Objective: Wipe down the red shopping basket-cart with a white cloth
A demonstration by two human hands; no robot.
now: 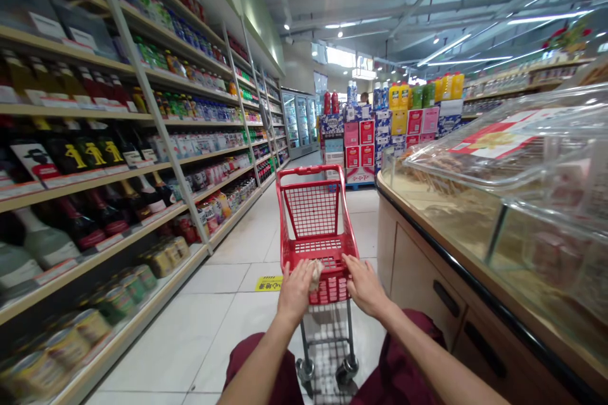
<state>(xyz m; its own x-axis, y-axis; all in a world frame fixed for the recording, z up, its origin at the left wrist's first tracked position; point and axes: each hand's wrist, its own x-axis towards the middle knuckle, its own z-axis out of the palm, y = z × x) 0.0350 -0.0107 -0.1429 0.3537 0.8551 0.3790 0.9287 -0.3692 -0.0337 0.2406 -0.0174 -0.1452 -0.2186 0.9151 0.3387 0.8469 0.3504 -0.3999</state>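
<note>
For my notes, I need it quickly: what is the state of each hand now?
Left hand: closed on a crumpled pale cloth or tissue.
Right hand: fingers on the red cart; whether it grips cannot be told.

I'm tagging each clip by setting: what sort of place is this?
Most likely a supermarket: shelves packed with bottles and cans, a red shopping cart in front of the person, and stacked cartons topped with more bottles ahead.

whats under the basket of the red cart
Under the red cart's basket, grey legs with a crossbar, two wheels and pale floor tiles show. The floor farther forward is covered by the basket.
</note>
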